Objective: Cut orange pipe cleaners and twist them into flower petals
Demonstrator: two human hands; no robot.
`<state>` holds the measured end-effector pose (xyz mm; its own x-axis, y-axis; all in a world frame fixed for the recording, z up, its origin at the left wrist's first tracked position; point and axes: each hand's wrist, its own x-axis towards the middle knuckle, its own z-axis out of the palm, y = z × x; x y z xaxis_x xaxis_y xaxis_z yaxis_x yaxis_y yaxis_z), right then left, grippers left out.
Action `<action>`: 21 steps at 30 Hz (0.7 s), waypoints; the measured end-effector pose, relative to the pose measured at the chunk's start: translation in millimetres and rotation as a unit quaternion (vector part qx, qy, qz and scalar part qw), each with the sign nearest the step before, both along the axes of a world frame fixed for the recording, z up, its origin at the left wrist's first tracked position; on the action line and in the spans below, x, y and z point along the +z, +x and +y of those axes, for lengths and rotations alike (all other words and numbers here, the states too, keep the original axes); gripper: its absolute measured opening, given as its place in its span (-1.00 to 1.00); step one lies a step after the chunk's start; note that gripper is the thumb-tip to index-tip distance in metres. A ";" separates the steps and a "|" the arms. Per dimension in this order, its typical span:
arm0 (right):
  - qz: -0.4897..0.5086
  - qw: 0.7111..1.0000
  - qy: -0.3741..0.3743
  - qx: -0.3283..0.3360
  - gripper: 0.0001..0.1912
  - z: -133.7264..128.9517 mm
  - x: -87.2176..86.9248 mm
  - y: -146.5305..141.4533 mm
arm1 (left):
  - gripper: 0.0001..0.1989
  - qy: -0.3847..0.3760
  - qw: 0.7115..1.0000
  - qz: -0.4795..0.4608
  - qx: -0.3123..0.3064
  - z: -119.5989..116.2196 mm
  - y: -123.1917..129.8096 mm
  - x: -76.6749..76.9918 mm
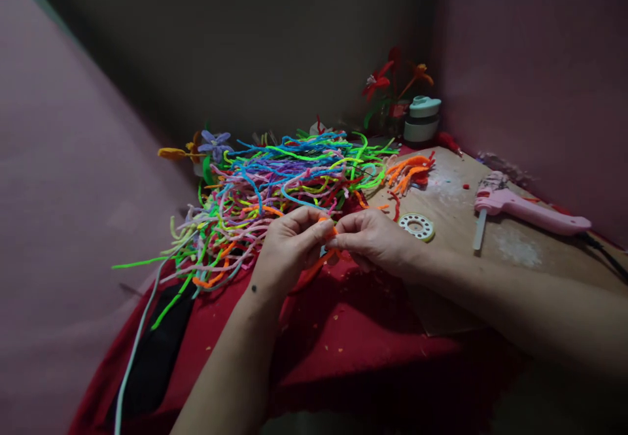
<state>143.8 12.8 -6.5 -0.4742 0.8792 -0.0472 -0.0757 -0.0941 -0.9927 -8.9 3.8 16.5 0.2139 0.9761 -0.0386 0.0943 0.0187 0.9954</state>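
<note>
Between my two hands is an orange pipe cleaner (321, 261), its lower end hanging down over the red cloth. My left hand (297, 242) pinches it with thumb and forefinger. From the other side, my right hand (366, 235) grips it close to the left fingertips, so the fingers nearly touch. The part inside the fingers is mostly hidden. Just beyond my hands lies a big tangled heap of pipe cleaners (289, 170) in blue, green, pink, yellow and orange. A small bundle of orange pipe cleaners (411, 170) rests to the right of the heap.
A pink hot glue gun (534, 212) lies on a brown board (456, 180) at right. Near it sits a round white disc with holes (417, 227). A teal-lidded container (422, 120) and pipe-cleaner flowers (377, 82) stand behind. A white cable (140, 330) crosses the red cloth (353, 350) at left.
</note>
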 end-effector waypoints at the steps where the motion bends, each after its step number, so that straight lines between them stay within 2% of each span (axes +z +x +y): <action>1: 0.003 1.000 0.001 0.003 -0.74 -0.4 0.7 -0.1 | -0.84 -0.004 1.000 -0.016 -0.002 -0.1 -0.2 0.5; 5: -0.008 1.000 -0.010 0.004 -0.74 -2.6 4.0 -1.4 | -0.84 0.019 0.999 0.007 0.030 -1.4 3.4 -1.4; 9: -0.018 1.000 -0.018 0.010 -0.75 -2.7 2.8 -1.9 | -0.85 0.121 0.981 0.103 0.115 -3.4 11.3 -7.3; 11: -0.018 0.999 -0.022 0.018 -0.75 -1.3 -0.3 -1.4 | -0.84 0.138 0.972 0.136 0.129 -3.1 13.5 -8.8; 15: 0.012 1.000 -0.010 0.020 -0.72 4.3 -7.3 -0.1 | -0.78 0.047 0.992 0.083 0.088 0.8 9.7 -4.4; 17: 0.039 0.999 -0.005 -0.003 -0.69 7.6 -8.8 0.2 | -0.77 0.040 0.994 0.076 0.064 3.1 5.0 0.5; 21: 0.043 0.996 0.008 -0.076 -0.69 11.3 -7.0 0.3 | -0.78 -0.011 0.989 0.145 -0.032 3.2 -1.6 7.9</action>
<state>144.1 24.1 -13.5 -0.3377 0.9412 0.0029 -0.1717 -0.0586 -0.9834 -10.5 7.0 24.4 0.2517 0.9592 -0.1287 0.3783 0.0249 0.9254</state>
